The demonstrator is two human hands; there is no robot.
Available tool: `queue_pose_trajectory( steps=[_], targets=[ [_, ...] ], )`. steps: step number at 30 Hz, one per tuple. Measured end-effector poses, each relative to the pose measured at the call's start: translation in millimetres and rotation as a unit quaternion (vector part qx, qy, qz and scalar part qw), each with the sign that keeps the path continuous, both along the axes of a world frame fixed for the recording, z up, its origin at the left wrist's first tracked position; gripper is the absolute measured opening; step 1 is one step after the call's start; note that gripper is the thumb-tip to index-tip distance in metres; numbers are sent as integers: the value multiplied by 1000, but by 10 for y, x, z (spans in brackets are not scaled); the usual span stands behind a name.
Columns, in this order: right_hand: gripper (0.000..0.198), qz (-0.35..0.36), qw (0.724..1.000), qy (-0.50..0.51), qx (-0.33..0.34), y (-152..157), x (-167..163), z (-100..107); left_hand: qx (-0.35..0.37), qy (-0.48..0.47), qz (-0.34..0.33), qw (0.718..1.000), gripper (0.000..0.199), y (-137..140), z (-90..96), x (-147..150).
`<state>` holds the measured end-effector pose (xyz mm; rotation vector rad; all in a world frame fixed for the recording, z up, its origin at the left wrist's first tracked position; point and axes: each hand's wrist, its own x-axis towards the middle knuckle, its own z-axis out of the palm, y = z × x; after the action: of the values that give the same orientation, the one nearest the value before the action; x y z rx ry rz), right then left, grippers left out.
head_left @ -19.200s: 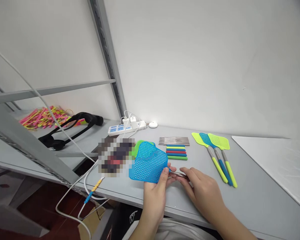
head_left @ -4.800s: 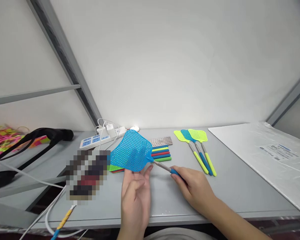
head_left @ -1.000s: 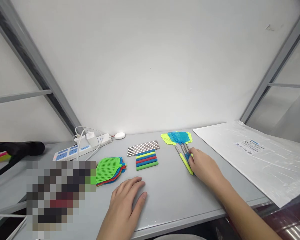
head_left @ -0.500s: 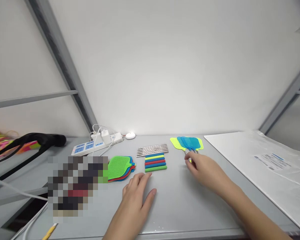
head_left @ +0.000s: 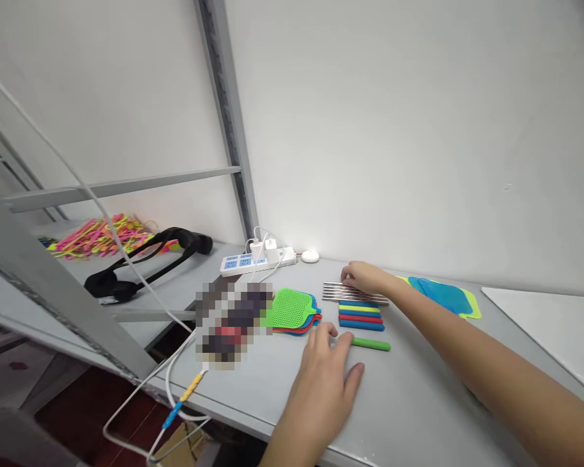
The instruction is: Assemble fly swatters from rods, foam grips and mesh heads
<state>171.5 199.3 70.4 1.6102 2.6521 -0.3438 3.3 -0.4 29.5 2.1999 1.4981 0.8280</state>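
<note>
My left hand (head_left: 324,379) hovers low over the table with its fingers apart, thumb spread. Its index fingertip is at the left end of a green foam-like tube (head_left: 371,344), which lies apart from the stack of blue, yellow and red tubes (head_left: 361,318). Farther back, my right hand (head_left: 367,277) has its fingertips pinched at the far edge of a row of thin metal rods (head_left: 335,292). Fly swatter heads (head_left: 292,308), green on top with blue and red below, lie left of the tubes. Yellow and blue swatters (head_left: 445,295) lie partly behind my right forearm.
A white power strip (head_left: 285,257) with plugs and a white oval device (head_left: 310,257) stand along the wall. A black frame-like object (head_left: 148,266) rests at left. Cables (head_left: 172,370) hang over the table edge. A white wrapped board (head_left: 545,324) lies at right.
The view has turned left. My right hand has left the yellow and blue swatters and reached the metal rods. The green tube has come toward me, away from the other tubes.
</note>
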Motion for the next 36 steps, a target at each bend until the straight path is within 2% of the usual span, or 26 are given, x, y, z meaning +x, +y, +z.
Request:
queue_pose_trajectory(
  steps=[4,7,9,12,13,14,16,18,19,21,25,29,31,34,36],
  targets=[
    [35,14,1000,4,20,41,-71,-35,11,35,-10,999,37,-6,-46,1],
    [31,-10,997,29,66,-39,-55,62,19,50,-10,999,42,-9,-49,-8],
    [23,-42,990,65,115,-195,7,193,19,64,-24,998,43,-9,-38,-13],
    [18,-85,967,140,194,-620,137,434,18,75,-50,996,40,-7,-14,-11],
    [17,-96,952,182,228,-800,176,502,18,75,-54,996,39,-6,-6,-9],
    [13,-93,909,295,281,-988,209,550,17,74,-57,995,38,-6,1,-7],
    [9,-62,812,471,340,-1351,260,564,15,70,-63,995,35,-6,15,-2],
    [11,-42,744,561,360,-1647,302,454,12,69,-74,995,31,-8,28,-1],
    [8,-30,732,578,361,-1757,325,362,11,68,-82,994,29,-9,34,-1],
    [6,-28,733,583,348,-1902,374,144,14,54,-98,994,31,-15,43,-5],
    [14,-14,681,633,368,-2007,423,-175,65,-46,-124,989,39,-41,29,-12],
    [17,-28,672,627,392,-2047,391,-200,162,-179,-72,968,39,-82,-25,24],
    [19,-41,689,595,413,-2067,380,-157,192,-203,-57,959,35,-96,-44,63],
    [17,-69,745,502,435,-2098,387,-116,162,-156,-111,968,27,-96,-42,121],
    [17,-82,760,487,422,-2119,395,-140,91,-117,-138,979,21,-88,-29,146]
  ],
)
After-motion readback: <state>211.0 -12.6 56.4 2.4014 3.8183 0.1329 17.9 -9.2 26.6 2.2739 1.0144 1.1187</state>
